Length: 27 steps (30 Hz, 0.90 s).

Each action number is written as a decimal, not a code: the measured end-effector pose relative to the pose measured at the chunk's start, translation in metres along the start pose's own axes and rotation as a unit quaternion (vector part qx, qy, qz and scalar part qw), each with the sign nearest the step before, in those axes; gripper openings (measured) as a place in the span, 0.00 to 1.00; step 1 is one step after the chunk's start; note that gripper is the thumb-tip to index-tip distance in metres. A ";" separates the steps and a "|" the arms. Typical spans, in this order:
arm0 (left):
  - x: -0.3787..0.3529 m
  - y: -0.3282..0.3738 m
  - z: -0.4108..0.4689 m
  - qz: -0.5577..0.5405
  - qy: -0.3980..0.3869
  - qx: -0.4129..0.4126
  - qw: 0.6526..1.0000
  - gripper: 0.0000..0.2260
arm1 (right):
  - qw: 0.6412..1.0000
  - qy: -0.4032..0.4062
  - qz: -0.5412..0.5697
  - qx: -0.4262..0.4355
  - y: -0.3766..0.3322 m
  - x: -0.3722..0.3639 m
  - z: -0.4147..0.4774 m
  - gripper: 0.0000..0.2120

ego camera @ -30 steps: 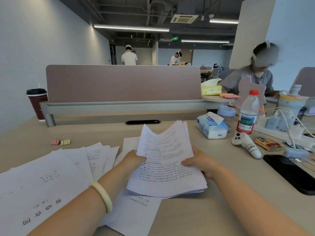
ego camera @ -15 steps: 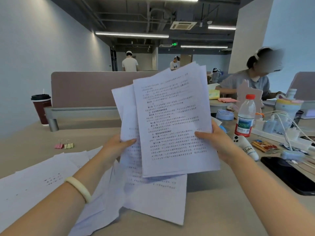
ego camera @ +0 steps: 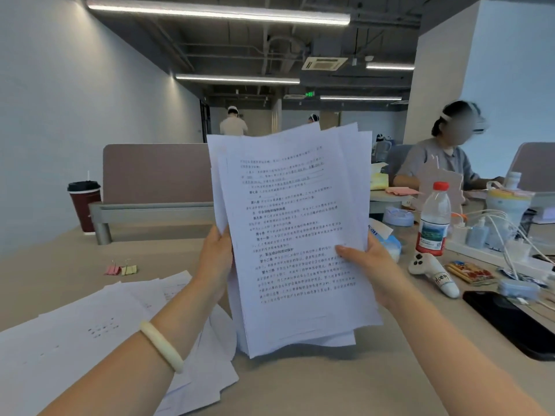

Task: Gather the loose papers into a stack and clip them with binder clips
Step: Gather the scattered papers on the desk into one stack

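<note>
Upright paper stack (ego camera: 295, 235), left hand (ego camera: 214, 262), right hand (ego camera: 371, 267) gripping its edges

- Left of the left fingers (ego camera: 220, 253), the bare counter (ego camera: 60, 265) lies open as far as two binder clips (ego camera: 121, 269).
- Nearer than those fingers, loose sheets (ego camera: 90, 331) cover the counter.
- Right of the right fingers (ego camera: 348, 252), a tissue pack (ego camera: 392, 249), bottle (ego camera: 432, 220), plush toy (ego camera: 432, 276), cables (ego camera: 498, 235) and phone (ego camera: 510, 322) crowd the way.
- Beyond the fingers, the upright paper stack (ego camera: 294, 235) blocks the way, and a divider panel (ego camera: 156, 172) walls off the far side.
</note>
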<state>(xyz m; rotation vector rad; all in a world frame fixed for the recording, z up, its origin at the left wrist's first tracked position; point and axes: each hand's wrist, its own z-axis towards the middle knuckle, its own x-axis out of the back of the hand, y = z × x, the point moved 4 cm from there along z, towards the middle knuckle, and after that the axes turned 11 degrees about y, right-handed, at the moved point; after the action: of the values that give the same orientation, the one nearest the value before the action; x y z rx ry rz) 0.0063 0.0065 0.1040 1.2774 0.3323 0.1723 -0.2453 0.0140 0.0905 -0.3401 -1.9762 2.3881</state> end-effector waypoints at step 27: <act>-0.012 0.014 0.010 0.079 -0.044 -0.054 0.994 0.06 | 0.997 -0.070 -0.008 -0.026 -0.002 0.004 -0.003 0.14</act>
<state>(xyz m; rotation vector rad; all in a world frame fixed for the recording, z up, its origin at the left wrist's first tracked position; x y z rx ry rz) -0.0011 -0.0021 0.1221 1.1991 0.1446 0.2644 -0.2488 0.0183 0.0917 -0.1608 -2.0929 2.4156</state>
